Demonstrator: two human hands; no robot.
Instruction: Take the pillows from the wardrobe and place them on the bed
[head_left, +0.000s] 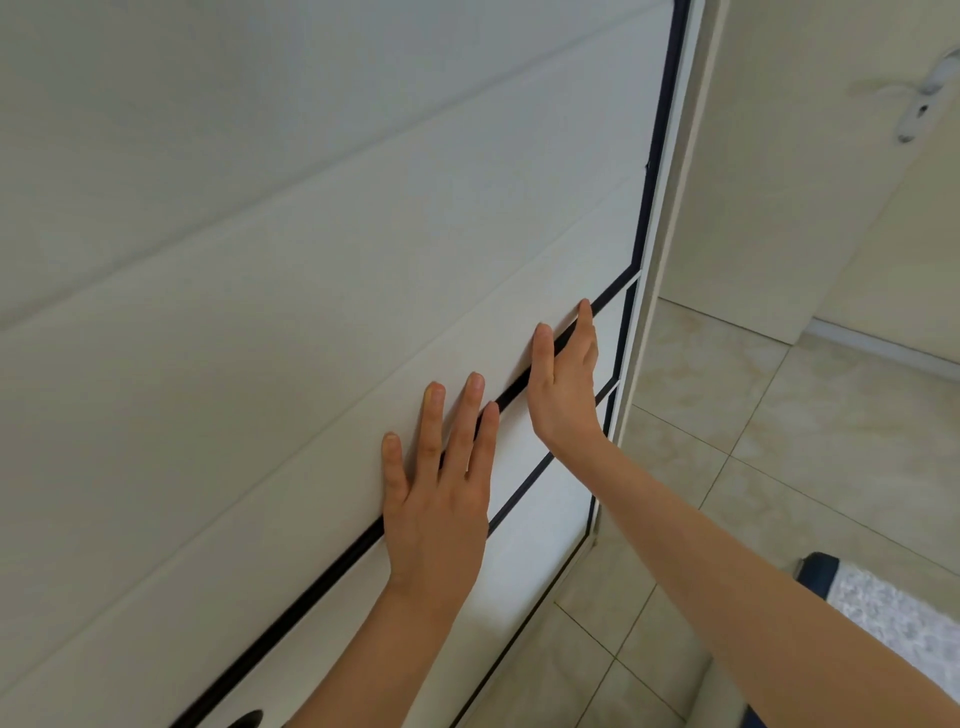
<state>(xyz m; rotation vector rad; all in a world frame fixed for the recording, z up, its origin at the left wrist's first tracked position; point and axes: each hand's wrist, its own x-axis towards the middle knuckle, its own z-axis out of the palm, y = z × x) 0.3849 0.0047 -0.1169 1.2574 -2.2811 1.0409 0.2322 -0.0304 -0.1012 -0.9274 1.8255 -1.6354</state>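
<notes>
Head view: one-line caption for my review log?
Left hand flat and right hand edge-on against the white wardrobe door.

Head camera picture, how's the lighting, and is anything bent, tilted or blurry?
Head view: soft, even light, no hard glare on the white wardrobe door; faint shadows under the left hand and right hand. The wide lens and head tilt leave the door's black trim leaning steeply. The door handle at the top right edge looks smeared and soft.

Two hands are showing, left (436, 499) and right (563, 384); one wardrobe (260, 260), one door handle (924, 98) (far right), one cloth (893, 618).
</notes>
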